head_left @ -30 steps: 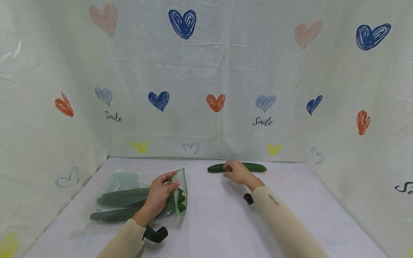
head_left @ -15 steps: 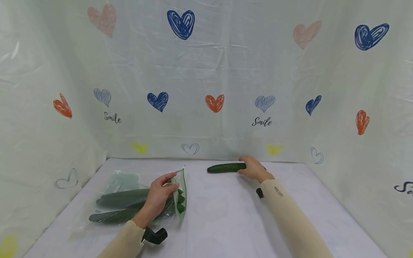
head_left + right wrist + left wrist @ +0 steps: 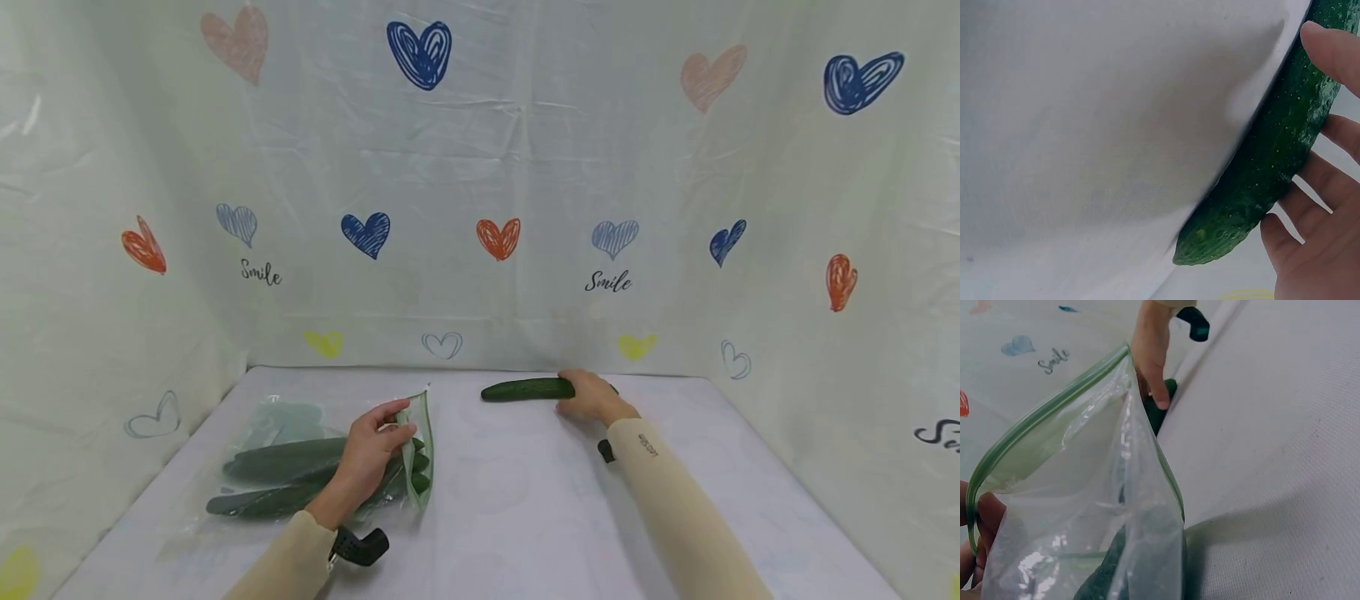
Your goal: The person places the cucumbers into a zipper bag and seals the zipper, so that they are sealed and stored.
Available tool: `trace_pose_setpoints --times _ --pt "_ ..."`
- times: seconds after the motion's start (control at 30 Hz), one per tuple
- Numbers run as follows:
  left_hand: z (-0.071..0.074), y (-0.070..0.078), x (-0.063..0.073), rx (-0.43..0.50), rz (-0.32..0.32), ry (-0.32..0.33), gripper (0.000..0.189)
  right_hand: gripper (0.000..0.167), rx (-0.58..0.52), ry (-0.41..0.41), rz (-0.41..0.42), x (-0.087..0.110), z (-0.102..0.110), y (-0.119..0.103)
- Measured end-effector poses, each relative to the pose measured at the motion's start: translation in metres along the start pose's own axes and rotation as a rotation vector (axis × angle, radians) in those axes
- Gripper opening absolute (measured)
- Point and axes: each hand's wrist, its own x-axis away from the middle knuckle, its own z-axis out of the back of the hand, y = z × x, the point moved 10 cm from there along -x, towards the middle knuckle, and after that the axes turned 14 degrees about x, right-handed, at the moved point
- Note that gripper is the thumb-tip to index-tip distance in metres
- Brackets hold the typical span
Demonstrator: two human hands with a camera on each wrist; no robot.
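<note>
A clear zip bag (image 3: 281, 419) with a green rim lies at the left of the table, several cucumbers (image 3: 288, 461) inside it. My left hand (image 3: 367, 454) pinches the bag's rim between thumb and fingers; the left wrist view shows the mouth of the bag (image 3: 1054, 406) spread apart. At the back of the table, a loose cucumber (image 3: 525, 390) lies crosswise. My right hand (image 3: 592, 397) grips it near its right end. In the right wrist view, the thumb is on one side of this cucumber (image 3: 1254, 169) and the fingers touch the other.
A white cloth covers the table (image 3: 495, 508). Behind and at both sides hangs a pale curtain (image 3: 480, 292) printed with hearts, and the loose cucumber lies close to its foot. Black devices (image 3: 363, 547) are worn at the wrists.
My right hand has moved right along the loose cucumber, from its middle to near its right end, and its fingers have closed around it. The left hand and bag stay put.
</note>
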Motion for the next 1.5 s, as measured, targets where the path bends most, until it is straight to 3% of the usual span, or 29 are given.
trace_pose_setpoints --times 0.47,0.73,1.0,1.5 --pt "0.001 -0.002 -0.002 -0.019 -0.001 0.002 0.045 0.066 0.026 0.037 0.017 0.000 0.002 0.004" --pt "-0.001 0.002 -0.001 -0.010 -0.009 -0.012 0.046 0.060 0.129 0.060 0.130 0.012 0.007 0.004" --pt "0.000 0.002 -0.001 -0.014 -0.015 -0.010 0.047 0.045 0.009 -0.013 0.148 0.021 -0.003 0.016" --pt "0.000 0.002 -0.001 -0.007 -0.024 -0.015 0.046 0.040 -0.026 0.022 0.246 0.033 -0.002 0.003"
